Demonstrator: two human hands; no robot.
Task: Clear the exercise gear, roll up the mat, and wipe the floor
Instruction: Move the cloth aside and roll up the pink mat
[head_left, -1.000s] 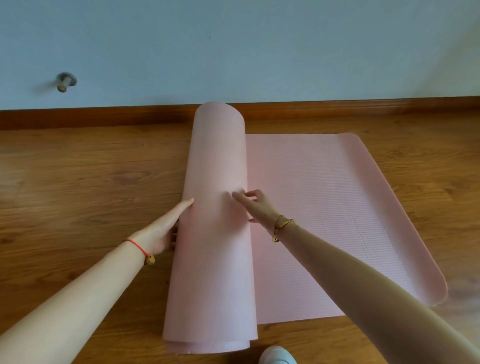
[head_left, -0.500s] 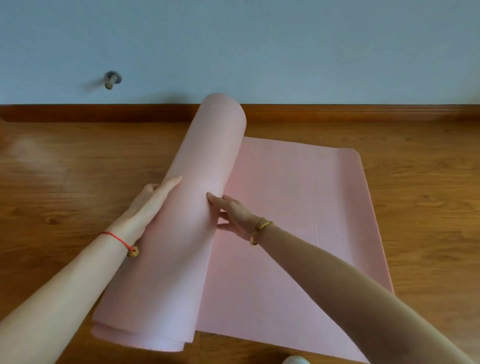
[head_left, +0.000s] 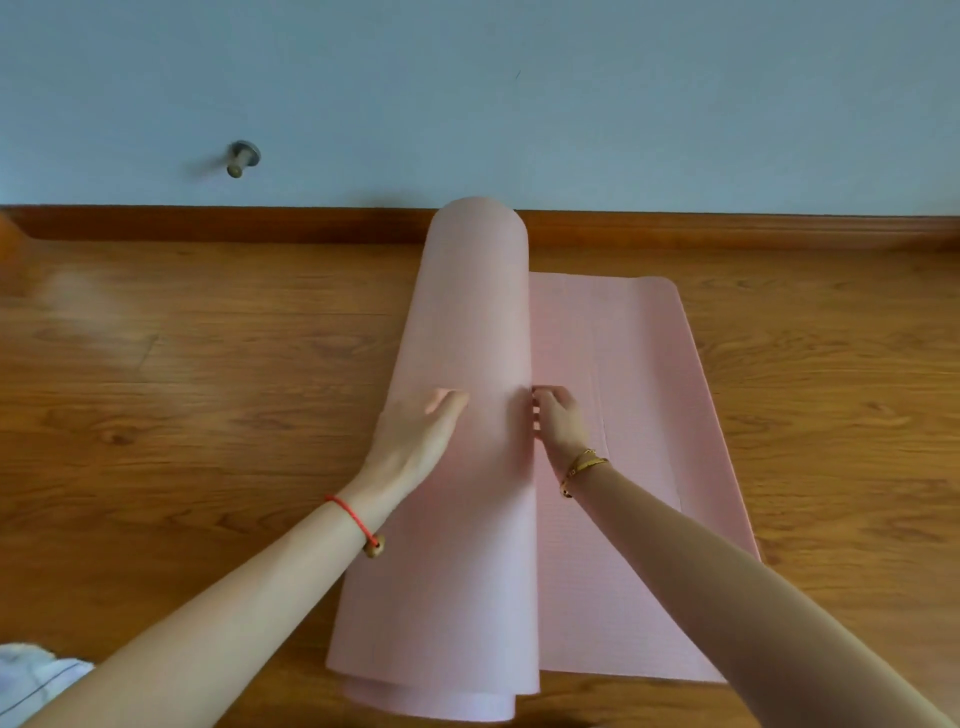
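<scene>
Pink mat (head_left: 636, 415), partly rolled, on the wooden floor (head_left: 208, 415). The rolled portion (head_left: 467, 338) runs away from you toward the baseboard (head_left: 260, 224), with its near end showing loose, overlapping layers. The unrolled portion lies flat just to the right of the roll. Your left hand (head_left: 415, 441) rests on the roll's upper left side, palm down and fingers straight, holding nothing. Your right hand (head_left: 561, 421) sits at the seam where the roll meets the flat sheet. Its fingers (head_left: 540, 402) are curled, with the tips against the roll's right side. Whether they pinch a layer cannot be told. The roll lies between your two hands. A white cloth (head_left: 31, 680) shows at lower left.
</scene>
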